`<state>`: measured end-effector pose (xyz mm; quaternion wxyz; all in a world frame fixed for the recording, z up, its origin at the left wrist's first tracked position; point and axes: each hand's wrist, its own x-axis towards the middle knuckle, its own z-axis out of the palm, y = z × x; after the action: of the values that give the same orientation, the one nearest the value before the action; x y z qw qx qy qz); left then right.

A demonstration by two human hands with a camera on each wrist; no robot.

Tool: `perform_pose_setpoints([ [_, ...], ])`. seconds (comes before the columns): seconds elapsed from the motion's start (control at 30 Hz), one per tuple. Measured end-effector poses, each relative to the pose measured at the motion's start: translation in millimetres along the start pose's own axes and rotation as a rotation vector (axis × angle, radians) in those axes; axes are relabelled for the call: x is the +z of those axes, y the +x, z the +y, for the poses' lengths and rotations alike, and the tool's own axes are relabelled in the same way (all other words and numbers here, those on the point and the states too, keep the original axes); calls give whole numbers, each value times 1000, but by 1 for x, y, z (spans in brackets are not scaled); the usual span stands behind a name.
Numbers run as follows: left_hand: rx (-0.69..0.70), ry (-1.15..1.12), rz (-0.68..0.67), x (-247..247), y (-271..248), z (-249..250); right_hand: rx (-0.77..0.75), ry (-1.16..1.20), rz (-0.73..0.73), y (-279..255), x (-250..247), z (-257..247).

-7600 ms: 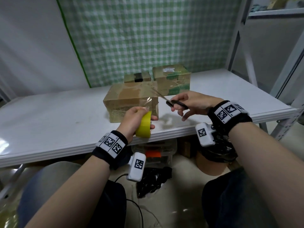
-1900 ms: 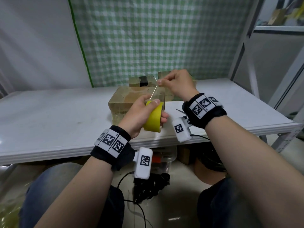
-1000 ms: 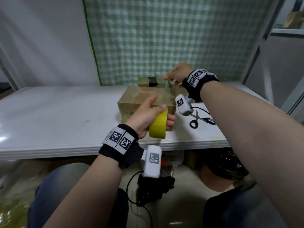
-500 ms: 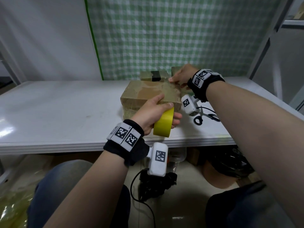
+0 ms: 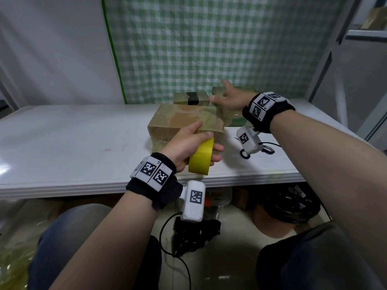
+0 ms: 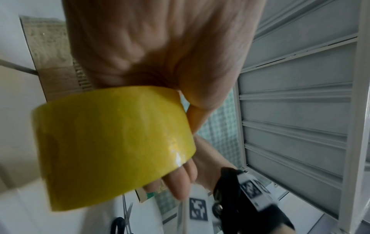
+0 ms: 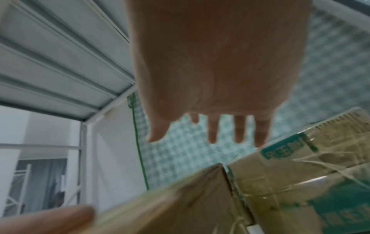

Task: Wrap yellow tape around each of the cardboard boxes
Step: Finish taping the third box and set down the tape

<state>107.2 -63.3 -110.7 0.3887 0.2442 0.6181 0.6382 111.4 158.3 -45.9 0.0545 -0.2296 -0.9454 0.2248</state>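
three cardboard boxes (image 5: 186,120) sit grouped at the back of the white counter (image 5: 83,141), within reach. left hand (image 5: 188,141) grips the yellow tape roll (image 5: 200,158) against the nearest box, likely steadying it. right hand (image 5: 232,97), fingers (image 7: 240,131) spread and empty, hovers over the rear boxes. scissors (image 5: 266,150) lie parked aside.

A yellow tape roll (image 5: 200,158) sits gripped before the nearest cardboard box (image 5: 185,122). Two more boxes (image 5: 190,98) stand behind it on the worktop (image 5: 73,143).
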Motion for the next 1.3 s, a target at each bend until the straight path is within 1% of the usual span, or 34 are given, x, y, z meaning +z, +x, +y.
perform_pose_setpoints([
  [0.07, 0, -1, -1, 0, 0, 0, -199, 80, 3, -20, 1, -7],
  [0.1, 1, 0, -4, 1, 0, 0, -264, 107, -25, -28, 5, -9],
  [0.17, 4, 20, -18, 2, 0, -2, -297, 78, -136, -38, 20, -8],
  [0.23, 13, 45, -26, 4, 0, -3, -263, -115, -218, -40, 33, -5],
  [0.27, 18, 55, -27, 4, 1, -4, -245, -225, -216, -37, 38, -3],
  [0.33, 27, 61, -25, 4, 2, -6, -212, -332, -195, -31, 41, -4],
  [0.43, 38, 60, -19, 3, 2, -8, -135, -349, -178, -16, 37, -6],
  [0.53, 48, 48, -31, 2, 1, -10, -81, -318, -119, -3, 36, -2],
  [0.6, 53, 45, -33, 0, 2, -11, -71, -283, -82, -1, 36, -2],
  [0.7, 71, 51, -10, -2, 3, -12, -35, -250, -72, -6, 36, -3],
  [0.8, 81, 43, 27, -2, 6, -12, 39, -106, -7, -25, 40, -2],
  [0.87, 72, 73, 70, -3, 8, -12, 63, 62, 57, -40, 47, 0],
  [0.9, 69, 138, 110, -5, 9, -11, 73, 164, 78, -49, 50, 0],
  [0.93, 83, 232, 170, -10, 11, -11, 99, 255, 86, -56, 53, 0],
  [0.97, 101, 318, 263, -15, 12, -10, 130, 326, 79, -63, 56, 0],
  [1.03, 97, 421, 504, -27, 12, -7, 205, 434, 60, -72, 61, -2],
  [1.07, 69, 469, 635, -35, 13, -7, 239, 474, 58, -75, 63, -2],
  [1.1, 20, 491, 730, -43, 12, -6, 268, 509, 47, -77, 65, -2],
  [1.13, -24, 479, 772, -50, 13, -8, 289, 543, 29, -79, 67, -2],
  [1.17, -55, 431, 746, -55, 12, -9, 299, 579, 19, -82, 69, -3],
  [1.2, -64, 382, 688, -59, 13, -12, 300, 621, 27, -83, 71, -3],
  [1.23, -52, 356, 637, -60, 14, -16, 294, 667, 51, -84, 73, -2],
  [1.3, 10, 392, 625, -58, 14, -23, 279, 757, 118, -85, 74, -2],
])
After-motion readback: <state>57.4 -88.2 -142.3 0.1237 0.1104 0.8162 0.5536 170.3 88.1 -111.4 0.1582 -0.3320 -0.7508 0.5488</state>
